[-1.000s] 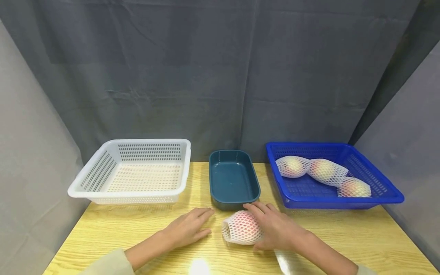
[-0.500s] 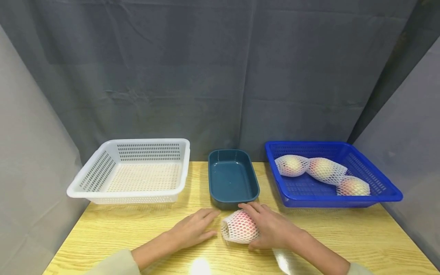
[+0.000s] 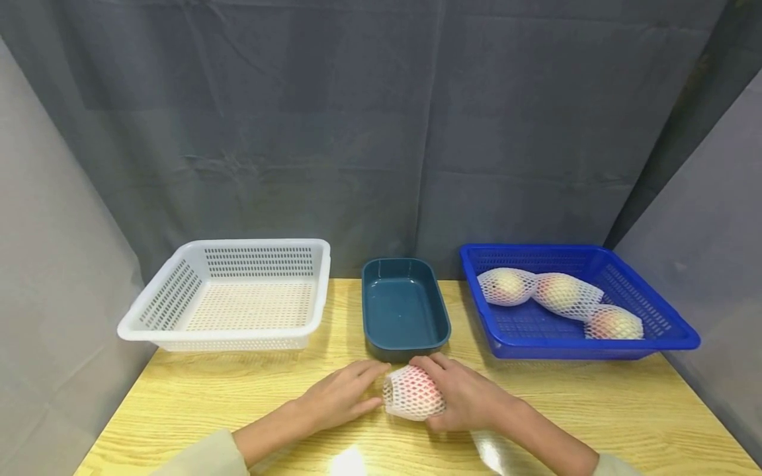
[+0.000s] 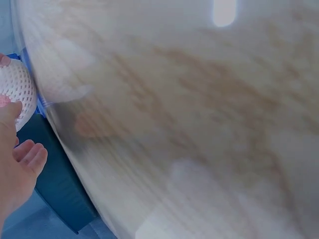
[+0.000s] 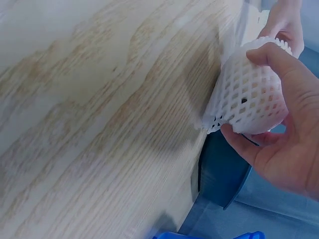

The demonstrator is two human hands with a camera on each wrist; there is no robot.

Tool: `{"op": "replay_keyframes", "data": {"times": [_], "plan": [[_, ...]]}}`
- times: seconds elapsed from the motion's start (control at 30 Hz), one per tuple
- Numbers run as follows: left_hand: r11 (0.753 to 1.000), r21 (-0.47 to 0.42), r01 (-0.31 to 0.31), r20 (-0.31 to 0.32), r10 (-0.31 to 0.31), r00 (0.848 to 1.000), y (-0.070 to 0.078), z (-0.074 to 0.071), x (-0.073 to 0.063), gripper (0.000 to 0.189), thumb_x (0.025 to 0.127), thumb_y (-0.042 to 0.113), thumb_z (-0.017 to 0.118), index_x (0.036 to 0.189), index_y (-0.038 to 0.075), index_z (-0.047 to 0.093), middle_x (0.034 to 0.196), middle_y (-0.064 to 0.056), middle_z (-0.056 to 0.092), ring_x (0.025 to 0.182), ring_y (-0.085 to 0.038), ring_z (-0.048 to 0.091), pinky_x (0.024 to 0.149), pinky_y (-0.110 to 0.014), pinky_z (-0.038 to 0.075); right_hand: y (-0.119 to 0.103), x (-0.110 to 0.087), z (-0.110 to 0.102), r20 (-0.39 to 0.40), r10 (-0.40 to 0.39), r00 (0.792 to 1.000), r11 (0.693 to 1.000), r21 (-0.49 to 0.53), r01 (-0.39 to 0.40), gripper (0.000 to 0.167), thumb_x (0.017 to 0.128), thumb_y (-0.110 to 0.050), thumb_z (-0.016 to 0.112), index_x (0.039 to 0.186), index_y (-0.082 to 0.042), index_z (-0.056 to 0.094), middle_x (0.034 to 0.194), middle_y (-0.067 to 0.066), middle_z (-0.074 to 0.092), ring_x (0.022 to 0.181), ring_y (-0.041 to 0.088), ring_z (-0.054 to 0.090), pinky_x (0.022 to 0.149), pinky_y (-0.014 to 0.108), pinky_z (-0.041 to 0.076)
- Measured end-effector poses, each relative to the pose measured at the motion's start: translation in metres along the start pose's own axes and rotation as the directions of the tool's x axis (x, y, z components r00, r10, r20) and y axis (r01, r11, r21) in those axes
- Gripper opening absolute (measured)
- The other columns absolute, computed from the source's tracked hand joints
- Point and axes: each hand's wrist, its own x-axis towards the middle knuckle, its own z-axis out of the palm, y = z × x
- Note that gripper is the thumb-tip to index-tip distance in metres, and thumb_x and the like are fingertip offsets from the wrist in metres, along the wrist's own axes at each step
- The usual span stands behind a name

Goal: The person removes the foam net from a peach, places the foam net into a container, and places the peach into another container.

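A pinkish-red and yellow fruit, much like a peach, in a white foam net sleeve [image 3: 413, 393] is at the front of the wooden table, just before the teal tray [image 3: 405, 317]. My right hand [image 3: 467, 396] grips it from the right, thumb and fingers spread round the net in the right wrist view. From the left comes my left hand [image 3: 342, 396], thumb and fingers extended, its fingertips right at the open end of the sleeve [image 5: 256, 87]. In the left wrist view the left hand [image 4: 17, 172] shows only at the left edge, close to the netted fruit [image 4: 17, 87].
To the left stands a white slotted basket [image 3: 223, 336] with nothing in it. A blue basket [image 3: 595, 350] at right holds three netted fruits [image 3: 562, 294]. A grey curtain [image 3: 381, 132] hangs behind, with pale side panels [image 3: 53, 264].
My left hand has moved right, up to the sleeve's open end. The right hand has shifted slightly left along the netted fruit. Baskets and tray stay in place.
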Motion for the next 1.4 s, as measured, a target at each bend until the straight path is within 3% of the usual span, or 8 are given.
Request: {"op": "replay_keyframes", "data": {"times": [0.4, 0.67, 1.13, 1.4], "plan": [[0.999, -0.030, -0.013, -0.070, 0.011, 0.997, 0.004, -0.023, 0.009, 0.056, 0.097, 0.028, 0.069, 0.143, 0.004, 0.050, 0.136, -0.011, 0.058, 0.123, -0.024, 0.058, 0.101, -0.033, 0.048, -0.008, 0.004, -0.011, -0.053, 0.039, 0.998, 0.999, 0.000, -0.039, 0.086, 0.065, -0.028, 0.085, 0.140, -0.015, 0.046, 0.116, 0.001, 0.055, 0.094, 0.013, 0.058, 0.072, 0.031, 0.054], [0.997, -0.033, -0.076, -0.185, 0.069, 0.980, 0.004, -0.041, 0.017, 0.053, 0.095, 0.025, 0.071, 0.140, 0.002, 0.053, 0.133, -0.012, 0.060, 0.121, -0.025, 0.059, 0.099, -0.032, 0.048, -0.013, 0.008, -0.030, -0.095, 0.045, 0.994, 0.998, -0.028, -0.048, 0.086, 0.068, -0.030, 0.085, 0.141, -0.013, 0.044, 0.114, 0.002, 0.056, 0.091, 0.012, 0.057, 0.071, 0.030, 0.053], [0.980, 0.067, -0.189, -0.346, 0.201, 0.916, 0.003, -0.062, 0.033, 0.049, 0.087, 0.012, 0.079, 0.130, 0.000, 0.059, 0.124, -0.014, 0.063, 0.115, -0.024, 0.063, 0.097, -0.024, 0.048, -0.013, 0.016, -0.060, -0.209, -0.022, 0.978, 0.995, -0.095, 0.002, 0.086, 0.068, -0.033, 0.085, 0.140, -0.008, 0.045, 0.118, 0.007, 0.058, 0.094, 0.017, 0.061, 0.074, 0.034, 0.055], [0.944, 0.161, -0.287, -0.442, 0.329, 0.834, 0.001, -0.067, 0.039, 0.044, 0.082, 0.005, 0.080, 0.123, -0.001, 0.063, 0.120, -0.012, 0.064, 0.111, -0.021, 0.064, 0.097, -0.022, 0.047, -0.016, 0.021, -0.069, -0.251, -0.059, 0.966, 0.990, -0.137, 0.025, 0.088, 0.065, -0.031, 0.086, 0.140, -0.008, 0.046, 0.114, 0.008, 0.058, 0.091, 0.018, 0.060, 0.073, 0.036, 0.055]]}}
